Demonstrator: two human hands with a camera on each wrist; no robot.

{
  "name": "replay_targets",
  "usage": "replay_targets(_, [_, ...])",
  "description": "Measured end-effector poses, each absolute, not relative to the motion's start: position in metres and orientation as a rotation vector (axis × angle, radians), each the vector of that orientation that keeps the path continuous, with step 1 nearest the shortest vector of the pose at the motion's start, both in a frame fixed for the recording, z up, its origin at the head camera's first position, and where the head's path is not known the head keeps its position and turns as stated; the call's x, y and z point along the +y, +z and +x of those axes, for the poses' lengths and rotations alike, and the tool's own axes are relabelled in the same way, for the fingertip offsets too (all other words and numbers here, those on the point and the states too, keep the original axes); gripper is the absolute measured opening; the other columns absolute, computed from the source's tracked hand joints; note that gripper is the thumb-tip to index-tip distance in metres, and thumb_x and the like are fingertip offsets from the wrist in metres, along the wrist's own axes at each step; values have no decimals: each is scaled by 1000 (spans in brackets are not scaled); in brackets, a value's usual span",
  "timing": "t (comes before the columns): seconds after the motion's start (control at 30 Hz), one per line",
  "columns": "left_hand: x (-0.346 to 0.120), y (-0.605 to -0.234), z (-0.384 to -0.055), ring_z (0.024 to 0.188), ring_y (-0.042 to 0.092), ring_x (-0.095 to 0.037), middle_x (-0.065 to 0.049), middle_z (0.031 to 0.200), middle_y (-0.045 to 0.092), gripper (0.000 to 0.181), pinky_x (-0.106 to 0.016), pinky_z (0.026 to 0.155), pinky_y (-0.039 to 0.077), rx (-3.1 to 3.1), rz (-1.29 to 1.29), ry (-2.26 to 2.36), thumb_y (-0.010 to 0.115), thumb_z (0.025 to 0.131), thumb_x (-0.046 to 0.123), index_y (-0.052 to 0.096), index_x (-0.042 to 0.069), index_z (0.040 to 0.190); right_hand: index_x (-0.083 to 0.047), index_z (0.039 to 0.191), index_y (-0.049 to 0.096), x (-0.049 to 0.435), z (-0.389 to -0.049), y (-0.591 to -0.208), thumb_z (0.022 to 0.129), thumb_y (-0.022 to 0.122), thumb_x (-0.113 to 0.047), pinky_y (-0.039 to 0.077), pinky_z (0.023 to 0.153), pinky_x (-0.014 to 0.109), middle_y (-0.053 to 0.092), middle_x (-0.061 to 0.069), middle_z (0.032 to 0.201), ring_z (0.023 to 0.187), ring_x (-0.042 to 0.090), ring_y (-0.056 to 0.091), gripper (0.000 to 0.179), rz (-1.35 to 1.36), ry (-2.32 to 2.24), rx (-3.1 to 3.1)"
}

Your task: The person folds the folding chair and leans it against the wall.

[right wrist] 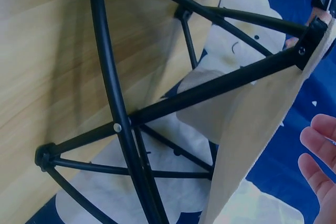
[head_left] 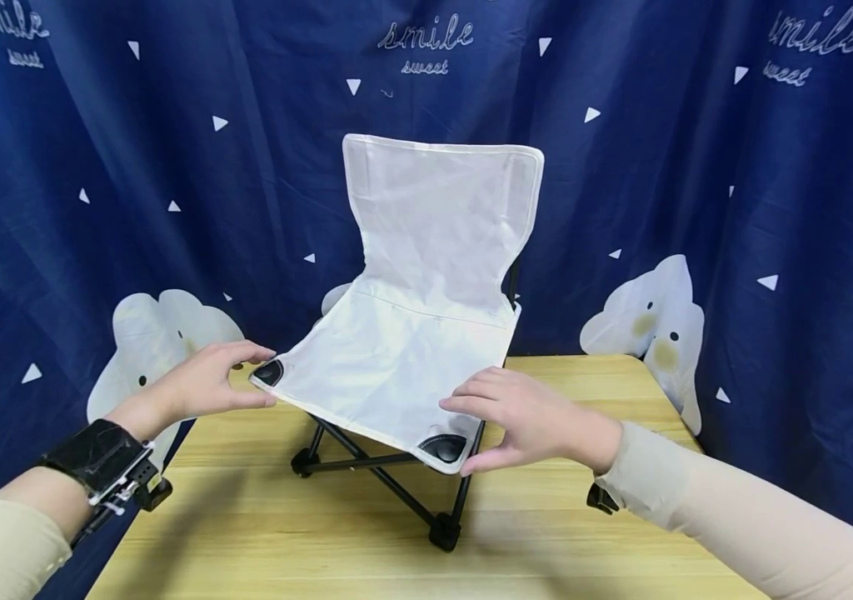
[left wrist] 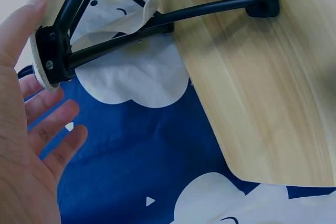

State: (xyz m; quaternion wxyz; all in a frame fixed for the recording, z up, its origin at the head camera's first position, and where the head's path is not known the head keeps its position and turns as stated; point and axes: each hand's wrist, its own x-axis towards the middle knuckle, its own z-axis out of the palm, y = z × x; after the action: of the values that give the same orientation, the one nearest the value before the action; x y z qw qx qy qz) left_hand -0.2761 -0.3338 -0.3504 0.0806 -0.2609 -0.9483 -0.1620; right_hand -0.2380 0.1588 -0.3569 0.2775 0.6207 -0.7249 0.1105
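Observation:
A folding chair (head_left: 396,358) with white fabric and black corner patches stands unfolded on the wooden table. Its crossed black tube legs (right wrist: 210,90) show beneath the seat. At the seat's front left corner is my left hand (head_left: 205,379), thumb and forefinger spread on either side of that corner. Seen from the left wrist, the left hand's (left wrist: 31,124) other fingers hang loosely below the black corner joint (left wrist: 55,56). My right hand (head_left: 527,417) is by the front right corner, fingers extended over the seat's edge and thumb lower down; whether they touch the fabric is unclear.
The wooden table (head_left: 246,517) extends under and around the chair, its rounded far right corner showing. Behind hangs a dark blue curtain (head_left: 246,208) with white clouds and triangles. A strapped camera (head_left: 122,475) sits on my left wrist.

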Motion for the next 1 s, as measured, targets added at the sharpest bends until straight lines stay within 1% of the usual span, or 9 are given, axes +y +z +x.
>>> replay_targets(0.07, [-334,-353,-276,117,74,-36,-8,123,80,70,-60,101,58,-2802,-796,-471,96,79,46,75,8,134,-3,132,72,157,-238,-359,84,89,-62,61,96,34,76,4,118,106,19,72,77,1674,302,-1929])
replay_targets(0.23, [-335,-358,-277,111,75,-35,-7,121,80,68,-58,96,60,-2713,-858,-435,100,73,42,78,9,128,-4,129,73,154,-237,-365,85,88,-61,61,94,33,77,3,114,102,17,72,73,1688,314,-1892])
replay_targets(0.6, [-334,-368,-276,103,77,-28,-4,115,80,55,-53,87,63,-2561,-908,-398,104,68,24,80,8,116,-8,126,74,148,-232,-375,78,95,-57,61,89,28,76,0,109,96,14,72,72,1682,361,-1881])
replay_targets(0.67, [-334,-371,-277,101,77,-27,-3,113,80,54,-48,86,62,-2525,-919,-393,104,67,20,80,7,114,-8,125,75,148,-232,-378,77,96,-56,61,88,27,76,0,108,95,13,71,71,1683,382,-1877])
replay_targets(0.8, [-334,-375,-278,98,77,-23,-2,110,81,53,-29,86,59,-2459,-941,-391,105,64,15,81,7,110,-8,123,75,146,-229,-384,76,97,-53,60,85,27,76,-1,107,93,13,71,69,1681,417,-1868])
replay_targets(0.87, [-334,-377,-278,96,77,-23,-2,109,81,52,-23,86,56,-2438,-947,-397,104,64,14,81,8,110,-8,121,76,145,-228,-387,76,98,-52,59,85,27,76,-1,106,92,14,70,67,1676,437,-1865])
replay_targets(0.93, [-335,-378,-277,94,76,-22,-1,109,80,51,-20,85,55,-2424,-948,-402,104,64,12,81,8,109,-8,119,76,144,-227,-390,75,99,-50,59,85,28,76,-1,105,92,14,70,65,1664,458,-1863])
replay_targets(1.0, [-335,-379,-277,93,76,-21,0,108,80,50,-21,84,55,-2412,-949,-403,104,64,11,81,9,109,-9,117,76,143,-226,-392,75,99,-49,59,84,28,76,0,104,91,14,70,63,1650,477,-1858])
